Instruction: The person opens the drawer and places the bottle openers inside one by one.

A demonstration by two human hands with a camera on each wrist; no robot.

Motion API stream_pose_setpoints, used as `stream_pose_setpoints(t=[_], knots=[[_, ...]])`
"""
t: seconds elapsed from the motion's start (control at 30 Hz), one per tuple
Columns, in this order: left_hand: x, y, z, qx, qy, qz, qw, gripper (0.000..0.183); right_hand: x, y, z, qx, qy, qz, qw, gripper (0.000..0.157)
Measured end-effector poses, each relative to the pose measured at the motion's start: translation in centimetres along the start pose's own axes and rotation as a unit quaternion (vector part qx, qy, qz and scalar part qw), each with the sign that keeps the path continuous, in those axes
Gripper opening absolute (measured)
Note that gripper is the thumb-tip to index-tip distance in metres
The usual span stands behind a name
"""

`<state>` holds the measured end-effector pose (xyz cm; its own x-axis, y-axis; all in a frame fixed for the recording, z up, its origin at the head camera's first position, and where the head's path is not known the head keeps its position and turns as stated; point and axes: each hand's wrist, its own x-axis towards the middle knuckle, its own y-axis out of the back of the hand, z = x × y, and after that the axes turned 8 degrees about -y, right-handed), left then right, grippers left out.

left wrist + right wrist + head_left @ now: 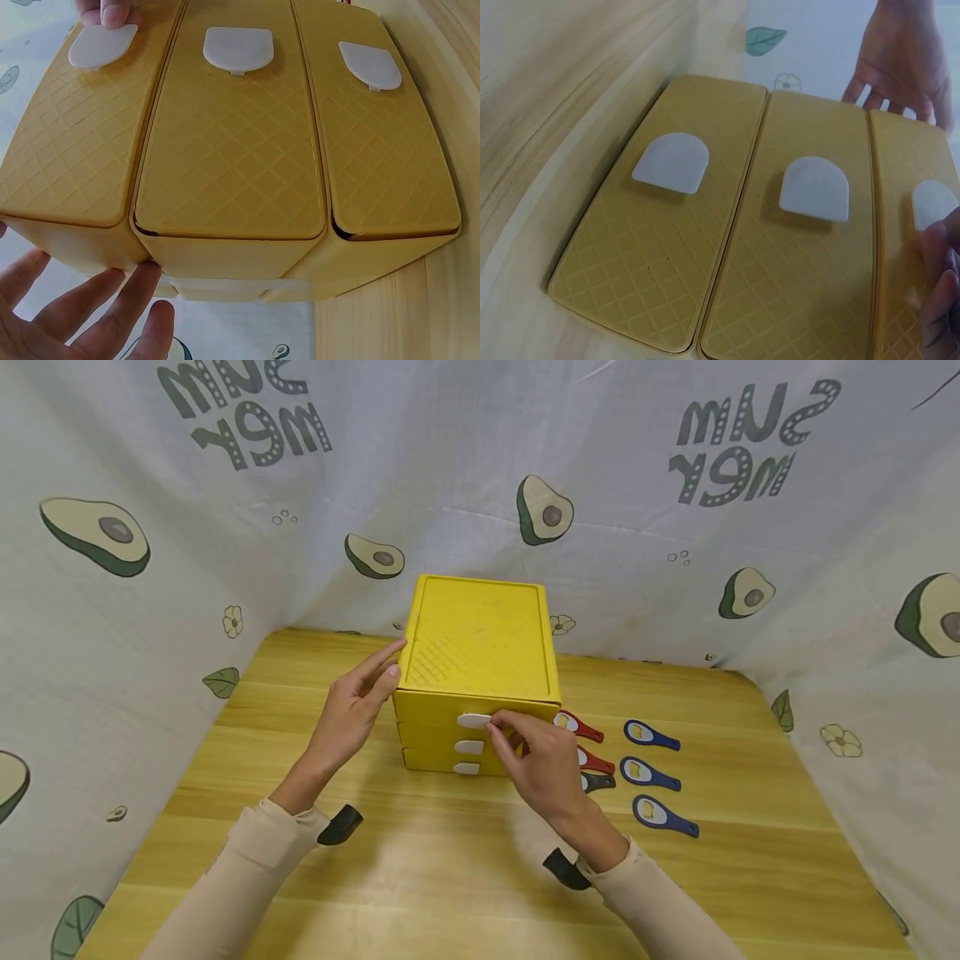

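Observation:
A yellow box of stacked drawers (480,635) stands on the wooden table, each drawer front bearing a white tab handle. My right hand (543,768) pinches the top drawer's handle (472,721) at its right end between thumb and forefinger. On the box's left side, my left hand (348,714) rests its fingertips near the upper edge, fingers extended. All the drawers look closed in the right wrist view, where the middle handle (815,189) and the bottom handle (672,162) are untouched.
Right of the box lie three blue bottle openers (651,774) in a column. Nearer the box are red bottle openers (596,762) and a black one (600,782), partly hidden by my right hand. An avocado-print curtain (450,468) hangs behind the table.

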<state>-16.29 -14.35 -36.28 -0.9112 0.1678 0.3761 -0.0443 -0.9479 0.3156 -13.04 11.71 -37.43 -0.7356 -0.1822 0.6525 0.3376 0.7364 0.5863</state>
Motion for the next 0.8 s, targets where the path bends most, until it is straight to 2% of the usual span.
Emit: stream_pose_setpoints(t=[0.43, 0.8], knots=[[0.1, 0.2, 0.1, 0.006, 0.004, -0.002, 1.0, 0.042, -1.4, 0.6, -0.7, 0.011, 0.022, -0.005, 1.0, 0.012], [0.0, 0.1, 0.2, 0.002, 0.002, -0.001, 1.0, 0.042, -2.2, 1.2, -1.3, 0.014, 0.013, -0.02, 1.0, 0.013]])
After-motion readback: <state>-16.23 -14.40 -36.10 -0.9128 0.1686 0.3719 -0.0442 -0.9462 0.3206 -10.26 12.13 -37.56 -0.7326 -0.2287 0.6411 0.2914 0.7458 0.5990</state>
